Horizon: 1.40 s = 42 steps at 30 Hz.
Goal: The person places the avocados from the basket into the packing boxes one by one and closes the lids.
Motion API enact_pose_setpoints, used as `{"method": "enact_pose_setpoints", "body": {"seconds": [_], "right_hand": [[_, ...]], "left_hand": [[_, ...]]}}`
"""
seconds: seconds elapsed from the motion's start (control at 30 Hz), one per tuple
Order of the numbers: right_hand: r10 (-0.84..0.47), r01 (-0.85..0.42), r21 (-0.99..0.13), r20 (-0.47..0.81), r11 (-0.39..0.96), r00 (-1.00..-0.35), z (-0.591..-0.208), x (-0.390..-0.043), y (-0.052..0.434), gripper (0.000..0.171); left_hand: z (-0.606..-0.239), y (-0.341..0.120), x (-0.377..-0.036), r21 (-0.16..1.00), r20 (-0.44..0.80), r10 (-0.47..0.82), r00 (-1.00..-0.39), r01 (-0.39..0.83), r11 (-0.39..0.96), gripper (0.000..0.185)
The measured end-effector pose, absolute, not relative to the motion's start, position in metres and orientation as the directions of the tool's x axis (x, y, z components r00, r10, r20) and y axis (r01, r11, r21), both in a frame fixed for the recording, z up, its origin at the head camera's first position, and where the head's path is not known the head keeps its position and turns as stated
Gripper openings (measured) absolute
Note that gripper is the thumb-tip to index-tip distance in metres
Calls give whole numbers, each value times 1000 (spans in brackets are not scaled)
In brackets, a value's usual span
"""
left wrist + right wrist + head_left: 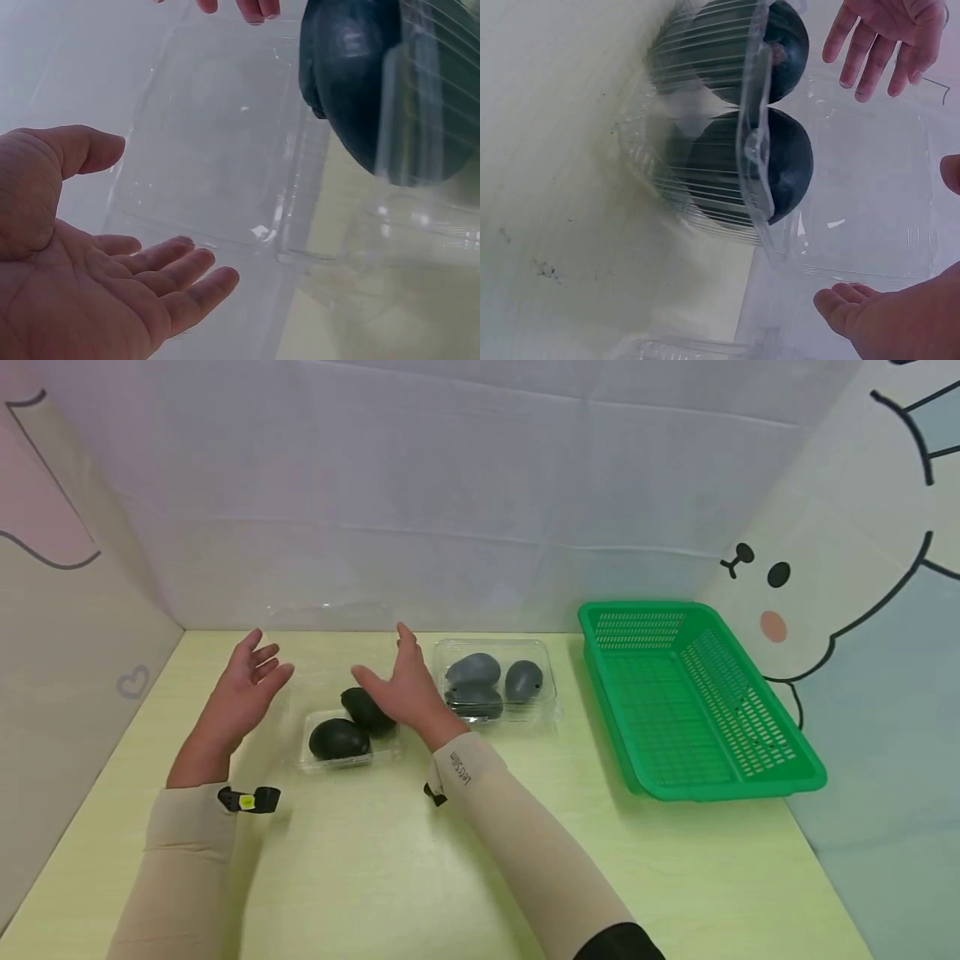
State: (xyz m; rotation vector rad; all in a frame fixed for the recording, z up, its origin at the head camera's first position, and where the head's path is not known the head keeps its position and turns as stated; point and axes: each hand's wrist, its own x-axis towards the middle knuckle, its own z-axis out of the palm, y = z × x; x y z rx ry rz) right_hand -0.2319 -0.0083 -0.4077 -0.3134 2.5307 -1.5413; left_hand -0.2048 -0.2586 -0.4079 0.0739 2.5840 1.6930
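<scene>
A clear plastic clamshell (311, 753) lies open on the table with two dark avocados (339, 739) (367, 710) in its tray. Its transparent lid (326, 639) is swung up toward the back wall. My left hand (246, 681) is held open left of the lid, palm facing right. My right hand (396, 683) is held open on the right, palm facing left. Neither holds anything. In the left wrist view the bare palm (97, 300) faces the lid (217, 135) beside an avocado (375, 82). The right wrist view shows both avocados (735, 169) behind the tray's ribbed wall.
A second clear box (551, 708), closed, with three dark avocados (472, 670), sits just right of my right hand. A green slatted basket (738, 781) stands empty at the right. White panels wall the yellow-green table (390, 868) on three sides.
</scene>
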Motion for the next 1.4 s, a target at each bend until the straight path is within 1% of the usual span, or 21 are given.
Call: {"method": "enact_pose_setpoints", "body": {"seconds": [0.27, 0.4, 0.67, 0.97, 1.2, 1.4], "right_hand": [[-244, -169, -909, 77, 381, -967, -397, -230, -5, 86], [-242, -201, -911, 116, 360, -963, -394, -230, -4, 82], [-258, -219, -911, 131, 350, -957, -395, -230, -2, 78], [-276, -240, -887, 135, 395, -952, -392, -230, -1, 78], [-327, -315, -805, 161, 502, -931, -389, -230, 2, 72], [-429, -437, -689, 198, 578, -881, -386, -222, 9, 57]], "left_hand": [[-396, -257, -201, 913, 18, 50, -999, 37, 407, 83], [-392, -258, -200, 902, 44, 32, -999, 54, 428, 78], [-391, -258, -199, 906, 49, 22, -999, 54, 421, 76], [-387, -258, -197, 881, 37, 21, -999, 43, 471, 77], [-385, -259, -192, 847, 41, 17, -999, 44, 530, 72], [-383, -261, -183, 777, 81, 31, -996, 82, 624, 66]]}}
